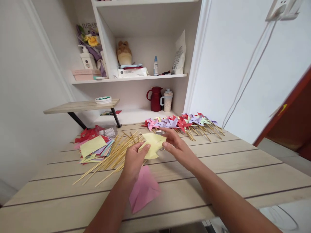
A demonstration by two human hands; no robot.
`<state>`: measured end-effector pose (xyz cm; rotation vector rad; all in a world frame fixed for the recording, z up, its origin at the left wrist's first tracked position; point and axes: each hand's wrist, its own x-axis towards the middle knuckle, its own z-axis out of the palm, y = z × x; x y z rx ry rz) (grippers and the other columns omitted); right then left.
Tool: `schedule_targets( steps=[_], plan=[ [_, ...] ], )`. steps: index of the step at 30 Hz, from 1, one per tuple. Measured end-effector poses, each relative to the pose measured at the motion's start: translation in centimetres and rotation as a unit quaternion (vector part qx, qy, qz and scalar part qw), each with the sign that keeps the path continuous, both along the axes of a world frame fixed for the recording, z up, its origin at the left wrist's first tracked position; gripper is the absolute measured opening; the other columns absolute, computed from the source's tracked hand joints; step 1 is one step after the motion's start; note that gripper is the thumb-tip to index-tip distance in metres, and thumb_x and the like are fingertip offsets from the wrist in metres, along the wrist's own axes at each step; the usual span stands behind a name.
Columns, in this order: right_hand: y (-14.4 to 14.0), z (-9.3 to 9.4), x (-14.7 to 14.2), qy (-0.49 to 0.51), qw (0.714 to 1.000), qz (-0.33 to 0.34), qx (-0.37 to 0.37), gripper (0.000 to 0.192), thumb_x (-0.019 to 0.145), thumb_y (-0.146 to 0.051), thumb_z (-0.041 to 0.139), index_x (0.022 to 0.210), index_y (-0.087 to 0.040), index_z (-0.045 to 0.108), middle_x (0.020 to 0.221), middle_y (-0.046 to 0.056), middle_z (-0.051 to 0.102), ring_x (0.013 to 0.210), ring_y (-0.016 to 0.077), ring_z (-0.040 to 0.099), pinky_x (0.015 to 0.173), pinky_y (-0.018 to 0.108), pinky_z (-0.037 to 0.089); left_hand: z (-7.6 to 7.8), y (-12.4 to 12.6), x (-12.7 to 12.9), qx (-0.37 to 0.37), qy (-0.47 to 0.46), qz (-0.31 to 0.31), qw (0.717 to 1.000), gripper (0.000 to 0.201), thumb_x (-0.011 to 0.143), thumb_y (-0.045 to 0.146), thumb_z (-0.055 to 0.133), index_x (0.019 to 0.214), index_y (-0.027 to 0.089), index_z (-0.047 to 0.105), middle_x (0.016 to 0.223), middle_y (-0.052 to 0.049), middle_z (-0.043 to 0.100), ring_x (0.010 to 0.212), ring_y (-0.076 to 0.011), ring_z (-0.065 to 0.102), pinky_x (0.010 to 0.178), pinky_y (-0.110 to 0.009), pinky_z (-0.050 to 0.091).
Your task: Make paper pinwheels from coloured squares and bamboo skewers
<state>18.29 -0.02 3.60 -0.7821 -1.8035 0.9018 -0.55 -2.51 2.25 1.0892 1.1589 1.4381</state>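
Observation:
Both my hands hold a folded pale yellow paper [153, 144] just above the wooden table [243, 171]. My left hand [133, 160] pinches its lower left corner. My right hand [176, 145] grips its right side, fingers spread over the top. A pink folded paper [143, 191] lies on the table under my left wrist. A loose pile of thin wooden sticks [113, 157] lies just left of my hands.
A stack of coloured paper squares [93, 149] lies at the left. A row of finished paper pinwheels [182, 123] on sticks lies behind my hands. Shelves at the back hold a red jug [155, 98], a cup, bottles and a plush toy.

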Motion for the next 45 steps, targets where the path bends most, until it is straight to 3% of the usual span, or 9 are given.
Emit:
schedule_targets(
  steps=[5, 10, 14, 19, 23, 29, 36, 41, 45],
  plan=[
    [-1.0, 0.3, -0.3, 0.050, 0.991, -0.067, 0.106, 0.024, 0.092, -0.047, 0.060, 0.102, -0.029, 0.072, 0.134, 0.008, 0.049, 0.126, 0.0282, 0.048, 0.108, 0.044, 0.038, 0.1, 0.4, -0.9, 0.042, 0.053, 0.112, 0.991, 0.034, 0.072, 0.041, 0.075, 0.094, 0.014, 0.076, 0.094, -0.010, 0.077, 0.085, -0.0249, 0.070, 0.074, -0.033, 0.053],
    [-0.4, 0.1, -0.6, 0.085, 0.994, -0.070, 0.007, 0.030, 0.093, -0.049, 0.056, 0.090, -0.025, 0.074, 0.130, 0.008, 0.055, 0.125, 0.0287, 0.049, 0.103, 0.042, 0.041, 0.3, 0.1, -0.7, 0.113, 0.180, 0.198, 0.957, 0.019, 0.074, 0.035, 0.072, 0.083, 0.018, 0.076, 0.088, -0.006, 0.076, 0.089, -0.0253, 0.069, 0.082, -0.033, 0.051],
    [0.0, -0.5, -0.8, 0.087, 0.995, 0.010, -0.056, 0.026, 0.089, -0.044, 0.065, 0.109, -0.027, 0.068, 0.110, 0.005, 0.064, 0.092, 0.0209, 0.059, 0.081, 0.034, 0.048, 0.4, -0.7, 0.1, 0.155, 0.193, 0.186, 0.951, 0.018, 0.076, 0.036, 0.072, 0.083, 0.020, 0.077, 0.088, -0.005, 0.076, 0.087, -0.0237, 0.068, 0.081, -0.031, 0.051],
    [-0.6, -0.4, -1.2, 0.056, 0.996, 0.057, -0.041, 0.023, 0.087, -0.033, 0.069, 0.109, -0.025, 0.068, 0.074, -0.002, 0.061, 0.069, 0.0156, 0.057, 0.067, 0.030, 0.045, 0.6, -0.8, 0.3, 0.088, 0.018, 0.104, 0.990, 0.035, 0.074, 0.044, 0.077, 0.096, 0.016, 0.075, 0.087, -0.007, 0.076, 0.078, -0.0227, 0.070, 0.071, -0.031, 0.054],
    [-1.0, -0.2, -1.3, 0.052, 0.995, 0.079, -0.023, 0.011, 0.088, -0.029, 0.067, 0.096, -0.024, 0.072, 0.083, 0.002, 0.068, 0.075, 0.0167, 0.063, 0.072, 0.032, 0.049, 0.5, -0.2, -0.5, 0.061, -0.091, 0.070, 0.992, 0.046, 0.072, 0.043, 0.080, 0.107, 0.014, 0.073, 0.092, -0.009, 0.076, 0.080, -0.0218, 0.071, 0.074, -0.031, 0.055],
    [-0.8, -0.3, -1.2, 0.070, 0.995, 0.065, 0.031, 0.022, 0.086, -0.030, 0.072, 0.108, -0.030, 0.073, 0.112, 0.005, 0.058, 0.084, 0.0157, 0.062, 0.083, 0.036, 0.052, 0.4, -0.1, -0.7, 0.068, -0.132, 0.050, 0.988, 0.044, 0.073, 0.040, 0.080, 0.109, 0.014, 0.072, 0.100, -0.010, 0.076, 0.089, -0.0219, 0.072, 0.083, -0.032, 0.055],
    [-1.2, 0.3, -1.0, 0.067, 0.995, 0.072, -0.004, 0.025, 0.078, -0.041, 0.079, 0.100, -0.030, 0.075, 0.134, 0.007, 0.047, 0.131, 0.0282, 0.044, 0.096, 0.040, 0.049, 0.4, -0.3, -0.4, 0.053, -0.126, 0.048, 0.989, 0.043, 0.073, 0.039, 0.081, 0.107, 0.015, 0.072, 0.094, -0.009, 0.077, 0.083, -0.0219, 0.073, 0.078, -0.032, 0.056],
    [-1.2, 0.2, -1.1, 0.084, 0.994, 0.065, -0.016, 0.029, 0.092, -0.049, 0.060, 0.087, -0.025, 0.076, 0.120, 0.009, 0.056, 0.128, 0.0276, 0.046, 0.105, 0.045, 0.041, 0.5, -0.4, -0.3, 0.067, -0.098, 0.056, 0.991, 0.042, 0.074, 0.040, 0.080, 0.108, 0.015, 0.073, 0.093, -0.009, 0.077, 0.081, -0.0220, 0.073, 0.072, -0.030, 0.056],
    [-0.6, -0.4, -1.0, 0.097, 0.994, 0.046, -0.026, 0.014, 0.081, -0.039, 0.075, 0.087, -0.026, 0.075, 0.115, 0.006, 0.055, 0.109, 0.0237, 0.057, 0.093, 0.041, 0.049, 0.7, -0.7, 0.1, 0.063, -0.079, 0.053, 0.993, 0.042, 0.073, 0.040, 0.080, 0.106, 0.015, 0.074, 0.087, -0.009, 0.077, 0.074, -0.0220, 0.073, 0.068, -0.031, 0.057]
  ],
)
